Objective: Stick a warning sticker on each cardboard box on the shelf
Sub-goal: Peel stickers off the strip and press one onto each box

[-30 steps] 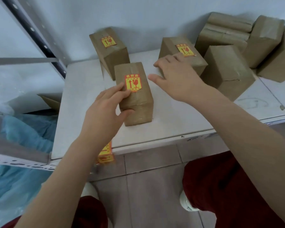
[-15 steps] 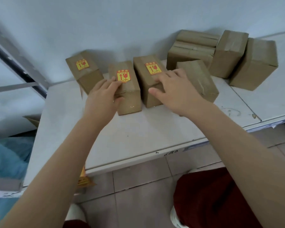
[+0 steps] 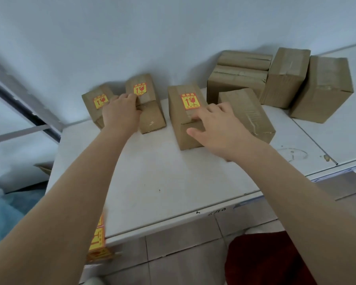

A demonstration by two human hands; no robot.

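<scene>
We see three stickered boxes in a row at the back of the white shelf (image 3: 173,182), by the wall: left box (image 3: 95,103), middle box (image 3: 150,112), right box (image 3: 183,120). Each sticker (image 3: 190,101) is yellow with red arrow and broken-glass marks; its small print is unreadable. Our left hand (image 3: 120,114) lies on the middle box, fingers curled over its top. Our right hand (image 3: 216,126) rests flat and spread on the right box, gripping nothing. Beside it sit plain boxes (image 3: 286,79), unlabelled. A sticker strip (image 3: 98,237) shows blurred, partly hidden under our left forearm.
</scene>
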